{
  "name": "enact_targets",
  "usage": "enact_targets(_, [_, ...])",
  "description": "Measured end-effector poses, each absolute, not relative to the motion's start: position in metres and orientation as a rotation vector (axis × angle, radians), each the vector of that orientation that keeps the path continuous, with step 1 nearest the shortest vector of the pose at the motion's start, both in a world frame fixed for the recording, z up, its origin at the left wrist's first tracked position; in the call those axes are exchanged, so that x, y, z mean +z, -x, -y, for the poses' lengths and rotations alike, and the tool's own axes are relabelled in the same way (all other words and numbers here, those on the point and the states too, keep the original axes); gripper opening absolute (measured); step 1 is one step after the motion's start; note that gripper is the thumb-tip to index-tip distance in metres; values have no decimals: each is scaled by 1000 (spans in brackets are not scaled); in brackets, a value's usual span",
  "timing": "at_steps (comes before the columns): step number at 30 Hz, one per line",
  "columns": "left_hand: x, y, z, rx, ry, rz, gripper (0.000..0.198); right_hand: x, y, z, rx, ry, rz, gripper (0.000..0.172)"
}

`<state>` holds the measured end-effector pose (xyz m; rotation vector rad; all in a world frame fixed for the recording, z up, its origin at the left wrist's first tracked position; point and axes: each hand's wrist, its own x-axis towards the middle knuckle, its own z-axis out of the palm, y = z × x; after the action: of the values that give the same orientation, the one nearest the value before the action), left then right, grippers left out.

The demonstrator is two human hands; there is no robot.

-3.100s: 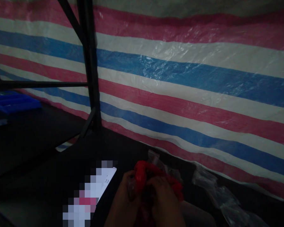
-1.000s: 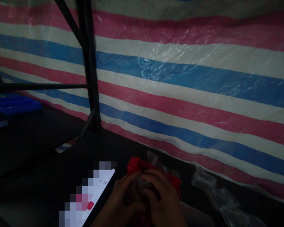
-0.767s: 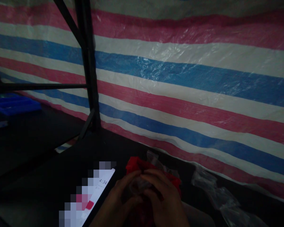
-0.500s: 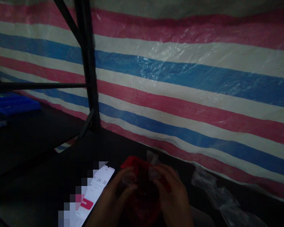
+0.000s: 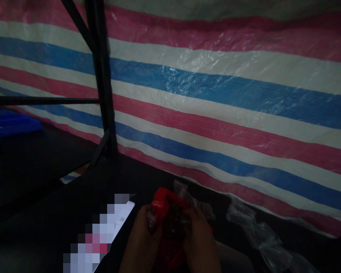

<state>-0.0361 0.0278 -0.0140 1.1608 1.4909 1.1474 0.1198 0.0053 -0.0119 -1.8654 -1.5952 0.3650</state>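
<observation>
At nine o'clock a blue tray (image 5: 13, 126) sits on the dark shelf, well apart from me; a black metal post (image 5: 100, 83) stands upright at about eleven, with a bar running off it to the left; behind everything hangs the striped tarp (image 5: 216, 113) in red, white and blue bands. Low at seven o'clock a lit phone (image 5: 102, 237) lies on the black table (image 5: 45, 212), its screen blurred, just beside my left wrist. My left hand (image 5: 143, 242) comes up from the bottom edge at six o'clock, fingers curled and closed on the left side of the red piece (image 5: 161, 203) — it is wrapped partly in clear plastic, and I cannot tell in this dim light exactly what it is. My right hand (image 5: 197, 240) mirrors it from the other side, knuckles up, fingers bent inward and closed on the same bundle; the two hands nearly meet, with the red piece rising between them, held just above the table. At four o'clock crumpled clear bags (image 5: 261, 239) lie along the foot of the tarp, near my right hand but not touching it.
</observation>
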Motion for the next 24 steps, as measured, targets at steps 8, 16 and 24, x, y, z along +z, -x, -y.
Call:
enact_targets(8, [-1,44,-26,1234,-1159,-1366,22,-12,-124,-8,387,1837,1518,58])
enact_targets(16, [1,42,-28,1281,-1107,-1377,21,8,-109,-6,598,1797,1606,55])
enact_targets(24, [-6,43,-18,1218,-965,-1347,25,4,-101,-3,630,1805,1671,53])
